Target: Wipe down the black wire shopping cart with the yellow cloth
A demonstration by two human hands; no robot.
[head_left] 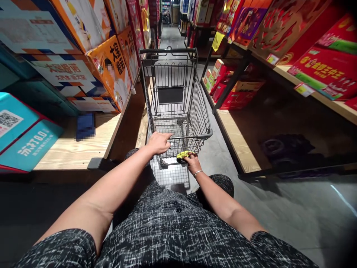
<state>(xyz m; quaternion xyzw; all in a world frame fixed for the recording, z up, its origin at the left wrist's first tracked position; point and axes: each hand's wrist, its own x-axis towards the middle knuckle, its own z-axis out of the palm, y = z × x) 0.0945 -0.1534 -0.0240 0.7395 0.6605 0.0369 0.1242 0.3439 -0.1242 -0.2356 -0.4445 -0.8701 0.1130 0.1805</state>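
Observation:
An empty wire shopping cart (178,93) stands in a store aisle straight ahead of me. My left hand (159,142) rests on the cart's near rim, fingers curled over the top wire. Lower down, my right hand (192,162) is closed round the cart's handle, on its yellow-green part (182,155). A thin bracelet sits on my right wrist. Both forearms reach out from my dark patterned clothing.
Orange, white and teal boxes (111,67) are stacked on a low wooden shelf (83,145) at left. Red gift boxes (323,70) fill the shelves at right, above a wooden platform (240,137). A grey tiled aisle (173,35) runs ahead between them.

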